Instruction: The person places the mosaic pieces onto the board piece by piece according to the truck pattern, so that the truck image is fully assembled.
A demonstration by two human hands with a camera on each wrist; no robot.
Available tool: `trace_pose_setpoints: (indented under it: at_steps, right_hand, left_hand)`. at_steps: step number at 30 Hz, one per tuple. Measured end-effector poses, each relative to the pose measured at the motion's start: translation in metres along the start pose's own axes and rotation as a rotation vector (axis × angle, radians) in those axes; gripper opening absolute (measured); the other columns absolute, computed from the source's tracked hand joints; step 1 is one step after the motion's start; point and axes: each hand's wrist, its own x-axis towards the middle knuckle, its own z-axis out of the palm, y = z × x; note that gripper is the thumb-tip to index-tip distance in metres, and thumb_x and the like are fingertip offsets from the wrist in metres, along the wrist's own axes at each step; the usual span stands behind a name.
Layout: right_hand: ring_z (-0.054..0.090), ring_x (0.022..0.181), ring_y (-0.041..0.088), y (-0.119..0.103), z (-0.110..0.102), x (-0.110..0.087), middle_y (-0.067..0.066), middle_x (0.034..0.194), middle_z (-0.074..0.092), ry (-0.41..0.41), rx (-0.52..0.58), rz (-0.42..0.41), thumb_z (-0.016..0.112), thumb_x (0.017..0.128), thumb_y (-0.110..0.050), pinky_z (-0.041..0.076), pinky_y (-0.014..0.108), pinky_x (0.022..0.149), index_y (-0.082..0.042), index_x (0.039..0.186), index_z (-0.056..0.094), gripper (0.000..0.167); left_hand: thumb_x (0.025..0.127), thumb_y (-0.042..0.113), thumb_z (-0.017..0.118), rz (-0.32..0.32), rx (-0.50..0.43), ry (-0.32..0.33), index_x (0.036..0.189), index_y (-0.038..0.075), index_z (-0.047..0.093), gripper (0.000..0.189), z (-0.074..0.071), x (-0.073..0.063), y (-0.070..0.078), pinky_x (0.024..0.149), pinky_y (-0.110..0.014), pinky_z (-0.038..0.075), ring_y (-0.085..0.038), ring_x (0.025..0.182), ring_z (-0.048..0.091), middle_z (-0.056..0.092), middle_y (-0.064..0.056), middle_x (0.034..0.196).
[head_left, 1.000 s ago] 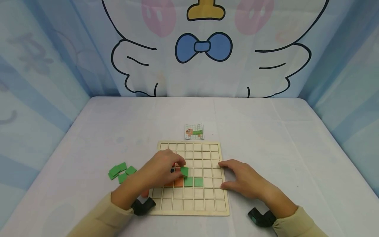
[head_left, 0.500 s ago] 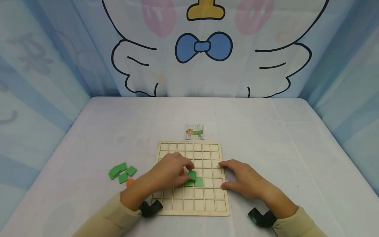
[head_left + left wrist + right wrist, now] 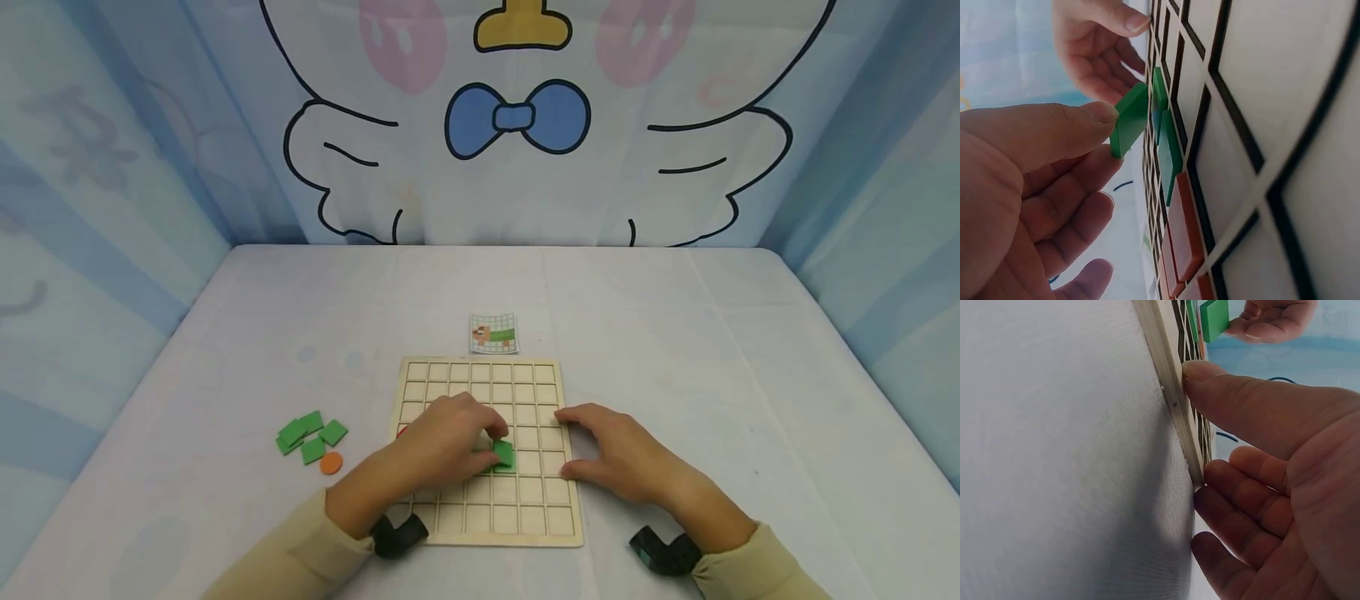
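Between thumb and fingertips, my left hand (image 3: 450, 442) pinches a green square tile (image 3: 1130, 122). It holds the tile just above the wooden grid board (image 3: 525, 518). In the left wrist view, two green tiles (image 3: 1169, 156) lie in the grid's cells beside orange-red tiles (image 3: 1186, 222). My left hand covers most of these tiles in the head view. My right hand (image 3: 626, 454) rests at the board's right side, thumb and forefinger spread apart. Its thumb touches the rim (image 3: 1175, 403) in the right wrist view, with relaxed fingers against the edge.
Left of the board lie several loose green tiles (image 3: 309, 430) in a small pile, partly overlapping. An orange disc (image 3: 331, 463) sits close by them. A small picture card (image 3: 492, 334) with a gridded animal pattern stands behind the board. A patterned curtain (image 3: 517, 196) hangs behind the table.
My left hand has moved right across the board with the green tile, towards the green tiles in the grid. The orange disc has come into full view. My right hand stays put.
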Motion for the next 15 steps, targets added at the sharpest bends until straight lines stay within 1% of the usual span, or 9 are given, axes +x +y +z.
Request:
trace_pose_setpoints:
  at_steps: [4, 9, 15]
  right_hand:
    - [0.052, 0.129, 0.033, 0.001, 0.0, -0.0011, 0.011, 0.135, 0.058, 0.006, 0.006, -0.005, 0.079, 0.087, -0.03, 0.04, 0.052, 0.105, -0.001, 0.136, 0.056, 0.061]
    - [0.052, 0.129, 0.033, 0.0022, 0.0, -0.0019, 0.011, 0.135, 0.058, 0.01, 0.01, -0.008, 0.079, 0.087, -0.029, 0.04, 0.051, 0.105, -0.001, 0.136, 0.056, 0.061]
    - [0.051, 0.129, 0.033, 0.0008, -0.0005, -0.0014, 0.01, 0.136, 0.058, 0.003, 0.003, -0.001, 0.079, 0.087, -0.032, 0.04, 0.052, 0.105, -0.002, 0.136, 0.056, 0.061]
  left_hand:
    - [0.087, 0.023, 0.08, 0.0, 0.019, -0.008, 0.104, 0.013, 0.074, 0.021, 0.0025, 0.0022, 0.0016, 0.084, -0.037, 0.048, -0.014, 0.091, 0.058, 0.069, 0.01, 0.095]
    - [0.087, 0.026, 0.08, -0.013, 0.042, -0.028, 0.106, 0.017, 0.074, 0.021, 0.0048, 0.0047, 0.0043, 0.085, -0.034, 0.048, -0.01, 0.089, 0.056, 0.068, 0.014, 0.094]
    - [0.087, 0.028, 0.079, -0.031, 0.04, -0.045, 0.105, 0.018, 0.075, 0.021, 0.007, 0.0079, 0.0074, 0.087, -0.032, 0.047, -0.008, 0.086, 0.054, 0.068, 0.015, 0.094]
